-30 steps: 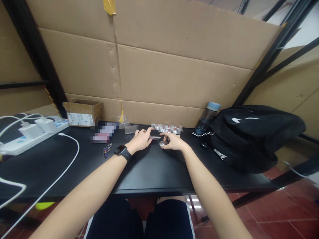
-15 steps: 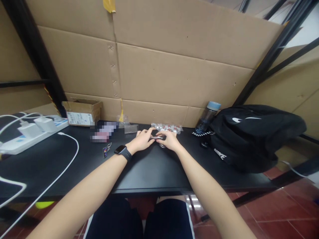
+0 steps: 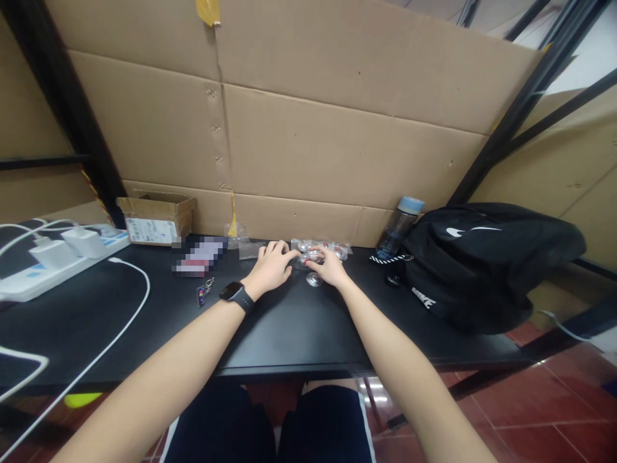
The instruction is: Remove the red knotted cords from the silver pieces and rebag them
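My left hand (image 3: 272, 266), with a dark watch (image 3: 236, 292) on its wrist, hovers at or rests on the desk with its fingers spread; nothing shows in it. My right hand (image 3: 330, 266) is curled, thumb and fingers pinched around something small and shiny with a bit of red, too small to make out. Just in front of it a clear round disc (image 3: 314, 280) lies on the black desk. Behind the fingers lies a row of clear plastic packets (image 3: 341, 249) with red and silvery contents, partly hidden by my right hand.
A clear bag (image 3: 248, 250) and a keychain (image 3: 202, 293) lie left of my hands. Farther left are a blurred-out item (image 3: 200, 256), a cardboard box (image 3: 157, 222) and a white power strip (image 3: 53, 267) with cables. A bottle (image 3: 400, 228) and a black backpack (image 3: 486, 270) stand right.
Both hands were together on a thin flat piece. The left hand has drawn off to the left and spread its fingers. The clear disc, mostly covered before, now shows.
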### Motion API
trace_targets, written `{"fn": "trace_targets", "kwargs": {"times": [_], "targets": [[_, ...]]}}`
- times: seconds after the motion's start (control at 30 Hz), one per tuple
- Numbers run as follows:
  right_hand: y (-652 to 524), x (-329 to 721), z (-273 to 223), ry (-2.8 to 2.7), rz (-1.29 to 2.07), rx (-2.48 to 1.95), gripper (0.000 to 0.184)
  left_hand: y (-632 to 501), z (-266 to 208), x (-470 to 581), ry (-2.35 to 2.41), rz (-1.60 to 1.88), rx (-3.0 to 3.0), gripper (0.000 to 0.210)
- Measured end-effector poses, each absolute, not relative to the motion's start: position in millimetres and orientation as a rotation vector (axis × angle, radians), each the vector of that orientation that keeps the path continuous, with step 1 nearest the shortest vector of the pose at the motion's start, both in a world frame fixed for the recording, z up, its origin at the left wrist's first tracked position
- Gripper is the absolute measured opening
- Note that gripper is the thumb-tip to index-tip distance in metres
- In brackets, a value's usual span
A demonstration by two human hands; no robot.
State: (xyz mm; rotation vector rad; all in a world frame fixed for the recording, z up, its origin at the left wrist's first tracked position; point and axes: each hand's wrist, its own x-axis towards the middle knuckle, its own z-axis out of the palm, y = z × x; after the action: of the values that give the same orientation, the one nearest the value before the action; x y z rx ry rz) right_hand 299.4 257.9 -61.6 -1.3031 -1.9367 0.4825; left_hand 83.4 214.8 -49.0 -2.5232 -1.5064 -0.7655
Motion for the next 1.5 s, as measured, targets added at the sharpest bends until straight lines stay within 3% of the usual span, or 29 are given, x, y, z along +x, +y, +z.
{"fn": "trace_targets", "kwargs": {"times": [0.4, 0.5, 0.63, 0.8, 1.3, 1.5], "targets": [[264.3, 301.9, -65.9, -2.052, 0.212, -1.481, 0.046, 221.3, -66.0, 83.7, -1.446, -0.415, -2.685, 0.038], [264.4, 302.3, -65.6, -2.091, 0.101, -1.499, 0.040, 221.0, -66.2, 84.1, -1.443, -0.398, -2.669, 0.038], [259.7, 302.3, -60.6, -2.230, 0.004, -1.502, 0.018, 220.2, -64.6, 85.3, -1.456, -0.401, -2.661, 0.037], [248.9, 299.6, -52.5, -2.286, -0.048, -1.554, 0.021, 221.7, -65.0, 86.3, -1.460, -0.420, -2.696, 0.035], [251.6, 296.5, -55.2, -2.118, 0.138, -1.620, 0.024, 227.8, -69.5, 85.7, -1.499, -0.427, -2.771, 0.035], [251.3, 300.3, -55.5, -2.126, 0.206, -1.568, 0.023, 229.7, -69.2, 81.7, -1.505, -0.432, -2.784, 0.053]]}}
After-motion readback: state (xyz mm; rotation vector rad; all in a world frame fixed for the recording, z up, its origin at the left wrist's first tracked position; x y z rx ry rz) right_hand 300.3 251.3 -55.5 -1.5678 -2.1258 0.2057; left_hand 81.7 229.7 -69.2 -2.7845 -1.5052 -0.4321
